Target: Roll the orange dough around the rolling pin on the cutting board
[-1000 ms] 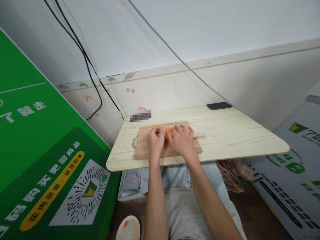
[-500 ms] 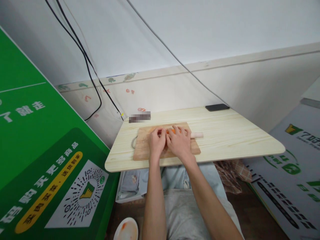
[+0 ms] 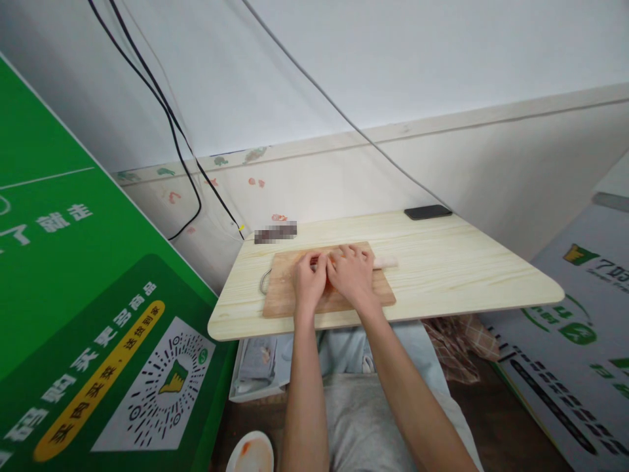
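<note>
One left hand (image 3: 310, 283) and one right hand (image 3: 352, 270) huddle over a board (image 3: 282, 292) mid-frame; even pressure should steady the pale rod (image 3: 386, 262); whether either grip clamps it is unclear.

Left hand (image 3: 310, 280) beside right hand (image 3: 352, 270) over cutting board (image 3: 280, 298); pale rod (image 3: 386, 262) jutting rightward

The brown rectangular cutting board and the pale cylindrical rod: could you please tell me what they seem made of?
Brown rectangular cutting board: probably wood, matte, given its warm, uneven tones.
Pale cylindrical rod: perhaps unvarnished wood, judging by its dull, light surface, though plastic is possible.
</note>
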Demonstrator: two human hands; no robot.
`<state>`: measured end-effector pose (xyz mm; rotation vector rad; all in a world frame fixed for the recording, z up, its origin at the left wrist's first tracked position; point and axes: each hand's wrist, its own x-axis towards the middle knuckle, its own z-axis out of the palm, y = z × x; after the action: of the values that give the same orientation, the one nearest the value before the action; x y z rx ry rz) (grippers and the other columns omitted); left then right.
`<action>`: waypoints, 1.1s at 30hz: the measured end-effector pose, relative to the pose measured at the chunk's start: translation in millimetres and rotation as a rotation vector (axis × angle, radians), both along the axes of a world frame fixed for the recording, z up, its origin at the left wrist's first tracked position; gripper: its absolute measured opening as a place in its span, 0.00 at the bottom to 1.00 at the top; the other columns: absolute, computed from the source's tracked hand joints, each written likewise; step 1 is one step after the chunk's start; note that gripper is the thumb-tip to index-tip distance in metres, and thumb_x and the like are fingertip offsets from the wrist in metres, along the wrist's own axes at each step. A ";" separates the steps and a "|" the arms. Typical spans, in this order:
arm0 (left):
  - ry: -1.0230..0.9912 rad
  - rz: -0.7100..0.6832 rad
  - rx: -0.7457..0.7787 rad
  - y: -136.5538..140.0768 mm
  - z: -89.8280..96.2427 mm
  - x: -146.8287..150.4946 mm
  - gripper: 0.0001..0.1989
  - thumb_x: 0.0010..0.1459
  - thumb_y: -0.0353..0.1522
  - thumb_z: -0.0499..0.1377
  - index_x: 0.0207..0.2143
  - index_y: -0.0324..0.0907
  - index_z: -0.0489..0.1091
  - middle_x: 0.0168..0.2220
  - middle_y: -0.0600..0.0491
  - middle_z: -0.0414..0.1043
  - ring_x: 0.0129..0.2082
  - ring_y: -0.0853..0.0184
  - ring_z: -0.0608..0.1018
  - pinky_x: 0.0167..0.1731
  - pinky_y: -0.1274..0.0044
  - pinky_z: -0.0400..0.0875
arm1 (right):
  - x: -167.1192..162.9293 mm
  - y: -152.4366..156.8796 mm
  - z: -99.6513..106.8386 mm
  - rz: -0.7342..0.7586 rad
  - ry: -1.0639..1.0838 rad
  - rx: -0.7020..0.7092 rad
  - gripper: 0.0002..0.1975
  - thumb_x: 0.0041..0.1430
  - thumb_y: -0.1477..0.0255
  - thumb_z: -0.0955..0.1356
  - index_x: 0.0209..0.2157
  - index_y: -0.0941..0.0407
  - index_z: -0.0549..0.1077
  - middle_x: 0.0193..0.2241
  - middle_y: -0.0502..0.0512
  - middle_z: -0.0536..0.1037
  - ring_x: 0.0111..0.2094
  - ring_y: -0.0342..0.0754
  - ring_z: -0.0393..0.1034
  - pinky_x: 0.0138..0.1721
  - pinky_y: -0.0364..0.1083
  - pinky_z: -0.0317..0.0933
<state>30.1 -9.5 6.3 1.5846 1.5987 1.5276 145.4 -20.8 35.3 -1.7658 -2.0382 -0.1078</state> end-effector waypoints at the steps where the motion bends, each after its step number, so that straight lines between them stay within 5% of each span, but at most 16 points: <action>1: -0.001 -0.003 -0.002 0.0 -0.2 0.0 0.10 0.68 0.35 0.60 0.39 0.42 0.80 0.42 0.47 0.84 0.42 0.61 0.84 0.48 0.71 0.77 | -0.6 -5.2 -1.3 -0.007 0.007 0.013 0.25 0.78 0.61 0.57 0.53 0.52 0.83 0.63 0.63 0.77 0.65 0.61 0.61 0.63 0.61 0.46; 14: -0.020 -0.013 0.014 -2.0 4.4 1.0 0.10 0.68 0.36 0.60 0.39 0.42 0.81 0.41 0.47 0.85 0.42 0.61 0.84 0.47 0.72 0.77 | -1.7 26.2 4.9 0.006 -0.007 -0.041 0.24 0.77 0.61 0.58 0.48 0.53 0.84 0.54 0.63 0.83 0.61 0.63 0.66 0.59 0.61 0.50; 24: -0.016 0.011 -0.043 -3.4 5.1 2.1 0.09 0.67 0.35 0.61 0.39 0.41 0.80 0.39 0.46 0.85 0.39 0.61 0.84 0.45 0.71 0.78 | -4.6 -19.8 -8.3 -0.038 0.022 0.083 0.26 0.79 0.63 0.54 0.54 0.51 0.82 0.67 0.63 0.73 0.68 0.60 0.60 0.66 0.61 0.43; 33: 0.017 -0.011 -0.016 2.6 -0.1 0.4 0.11 0.68 0.35 0.60 0.38 0.43 0.81 0.39 0.47 0.85 0.41 0.61 0.84 0.47 0.72 0.78 | -5.3 14.7 5.5 -0.033 0.023 -0.026 0.26 0.78 0.64 0.56 0.48 0.54 0.85 0.56 0.66 0.82 0.61 0.63 0.65 0.57 0.60 0.51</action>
<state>30.4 -6.8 6.2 1.5992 1.6050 1.4961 140.1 -6.1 40.8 -1.8086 -2.0038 -0.0706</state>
